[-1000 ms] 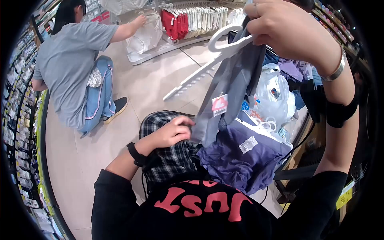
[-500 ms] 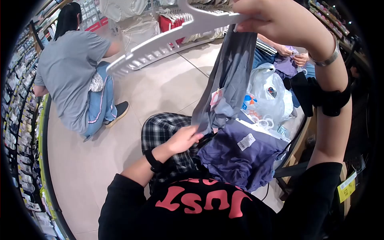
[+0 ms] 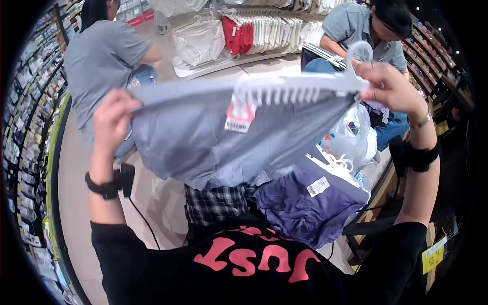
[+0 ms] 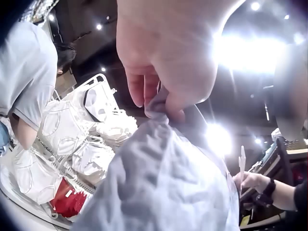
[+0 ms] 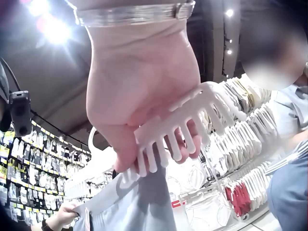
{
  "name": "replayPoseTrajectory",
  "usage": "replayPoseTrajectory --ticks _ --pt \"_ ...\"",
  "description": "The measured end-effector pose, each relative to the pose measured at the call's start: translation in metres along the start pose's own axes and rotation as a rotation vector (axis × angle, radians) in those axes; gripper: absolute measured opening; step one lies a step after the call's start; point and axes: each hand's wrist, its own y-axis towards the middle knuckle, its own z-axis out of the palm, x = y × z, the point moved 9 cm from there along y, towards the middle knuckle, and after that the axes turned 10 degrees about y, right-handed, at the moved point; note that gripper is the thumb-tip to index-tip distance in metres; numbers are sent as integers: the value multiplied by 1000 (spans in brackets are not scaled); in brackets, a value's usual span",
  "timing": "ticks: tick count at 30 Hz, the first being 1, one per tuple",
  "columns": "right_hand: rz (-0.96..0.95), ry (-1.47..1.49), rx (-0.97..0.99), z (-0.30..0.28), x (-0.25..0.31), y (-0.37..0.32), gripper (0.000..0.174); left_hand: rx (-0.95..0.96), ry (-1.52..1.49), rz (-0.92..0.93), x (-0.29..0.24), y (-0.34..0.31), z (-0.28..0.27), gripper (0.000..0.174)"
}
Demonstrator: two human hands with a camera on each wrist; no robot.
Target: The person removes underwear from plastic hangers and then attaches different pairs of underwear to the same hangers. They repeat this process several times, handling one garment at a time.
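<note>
Grey underpants [image 3: 178, 137] are stretched out sideways in front of me, with a pink and white tag [image 3: 239, 119] at the waistband. My left hand [image 3: 113, 119] pinches one end of the waistband; in the left wrist view the cloth [image 4: 154, 178] bunches between thumb and fingers. At the other end, my right hand [image 3: 394, 89] grips a white plastic hanger [image 3: 290, 85] together with the waistband corner. The hanger's comb-like teeth [image 5: 173, 139] cross the fingers in the right wrist view. Below, purple underpants [image 3: 310, 203] on white hangers lie over my lap.
A clear plastic bag [image 3: 356, 132] stands beyond the purple underpants. One person [image 3: 107, 66] is at the left, another [image 3: 351, 30] at the upper right. A rack of white and red underwear [image 3: 274, 35] stands ahead; packed shelves [image 3: 30, 152] curve along the left.
My left hand has taken the waistband's free end and moved up and left, spreading the hanging grey underpants wide. The right hand has lowered and moved right, and the hanger has turned level.
</note>
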Motion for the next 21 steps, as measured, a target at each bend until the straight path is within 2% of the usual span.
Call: replayPoseTrajectory --ticks 1,2,4,5,6,11,12,13,15,17,20,21 --pt "38 -30 -6 -1 -6 7 29 -8 33 -21 9 10 -2 22" --pt "-45 -59 -62 -2 0 18 26 -51 138 39 14 22 -5 24" --pt "42 -106 -179 -4 -12 32 23 -98 115 -15 33 38 -4 24" --pt "-69 -261 -193 -3 -9 37 20 -123 99 -27 42 46 -5 24" --pt "-54 -279 -223 -5 -10 39 19 -150 82 -38 48 51 -9 24" --pt "-14 -363 -302 18 -2 21 15 -211 66 -114 28 28 -33 32" --pt "-5 -380 -308 30 0 11 14 -170 37 -62 12 16 -30 31" --pt "38 -327 -262 49 -2 2 14 -152 -7 38 -8 3 -26 31" --pt "135 -187 -125 103 -11 -23 13 -64 -238 33 -25 -33 -7 27" --pt "203 -2 17 162 -17 -44 12 25 -521 -103 -28 -76 25 24" --pt "323 246 165 219 -27 -66 10 139 -678 -365 -31 -130 73 30" --pt "327 364 62 219 -29 -66 7 174 -725 -454 -30 -144 85 32"
